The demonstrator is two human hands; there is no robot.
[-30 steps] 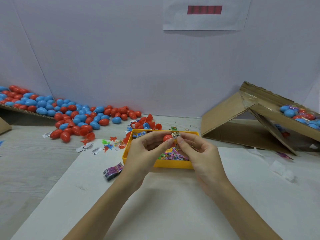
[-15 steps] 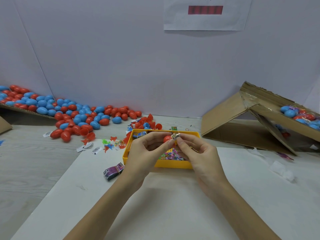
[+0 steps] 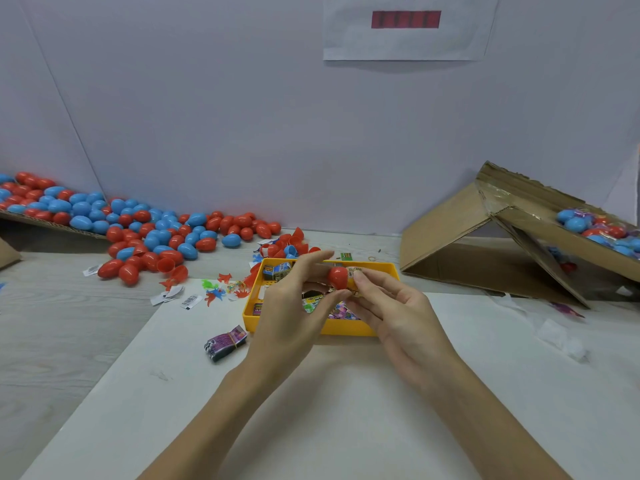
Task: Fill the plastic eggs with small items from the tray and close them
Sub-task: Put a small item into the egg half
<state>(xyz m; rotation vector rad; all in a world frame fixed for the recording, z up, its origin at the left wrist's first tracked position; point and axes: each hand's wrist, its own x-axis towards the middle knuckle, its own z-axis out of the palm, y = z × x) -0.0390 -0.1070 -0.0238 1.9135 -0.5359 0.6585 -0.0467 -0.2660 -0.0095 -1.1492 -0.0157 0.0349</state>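
My left hand [image 3: 294,306] holds a red plastic egg half [image 3: 337,277] between thumb and fingers, above the yellow tray [image 3: 346,327]. My right hand [image 3: 391,306] pinches a small printed packet [image 3: 355,273] and pushes it against the egg half's open side. The tray holds several small printed packets [image 3: 277,270], partly hidden behind both hands.
A heap of red and blue eggs [image 3: 138,230] lies at the back left, with loose egg halves [image 3: 291,244] behind the tray. A bundle of packets [image 3: 225,342] lies left of the tray. A cardboard ramp [image 3: 502,233] with eggs [image 3: 602,230] stands at right.
The packet has gone from above the egg half to its open side, and more of the red half now shows between my fingers. Both hands stay over the tray.
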